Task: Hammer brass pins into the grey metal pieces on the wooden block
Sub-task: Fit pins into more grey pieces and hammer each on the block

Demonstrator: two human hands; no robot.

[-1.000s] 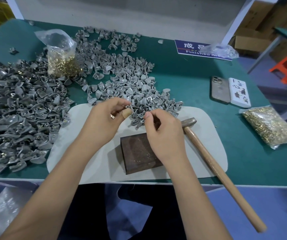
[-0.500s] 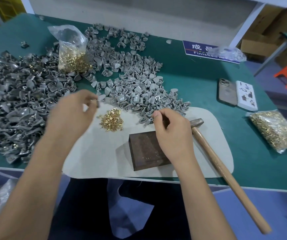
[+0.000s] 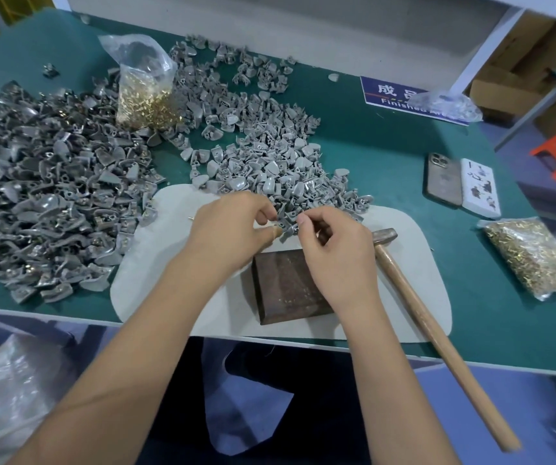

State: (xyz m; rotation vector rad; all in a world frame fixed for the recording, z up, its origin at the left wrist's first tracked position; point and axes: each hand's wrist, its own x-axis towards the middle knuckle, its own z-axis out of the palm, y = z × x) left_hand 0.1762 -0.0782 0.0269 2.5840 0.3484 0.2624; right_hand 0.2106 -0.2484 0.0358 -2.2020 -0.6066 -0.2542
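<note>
My left hand (image 3: 233, 229) and my right hand (image 3: 335, 253) meet over the white mat (image 3: 155, 280), just beyond the dark wooden block (image 3: 286, 290). Between their fingertips sits a small grey metal piece (image 3: 286, 226); both hands pinch it. A brass pin cannot be made out in the fingers. The loose pin pile on the mat is hidden under my left hand; one stray pin (image 3: 190, 217) shows. The hammer (image 3: 414, 307) lies on the mat right of the block, untouched, head away from me.
Grey pieces lie in a big heap (image 3: 45, 203) at left and a lighter heap (image 3: 263, 156) behind the mat. Bags of brass pins stand at back left (image 3: 145, 92) and lie at right (image 3: 535, 260). Two phones (image 3: 461, 182) rest at right. The table edge runs close below the mat.
My left hand swung out to the left heap, uncovering the pin pile, then came back to meet my right hand at a grey piece. The view shifted slightly.
</note>
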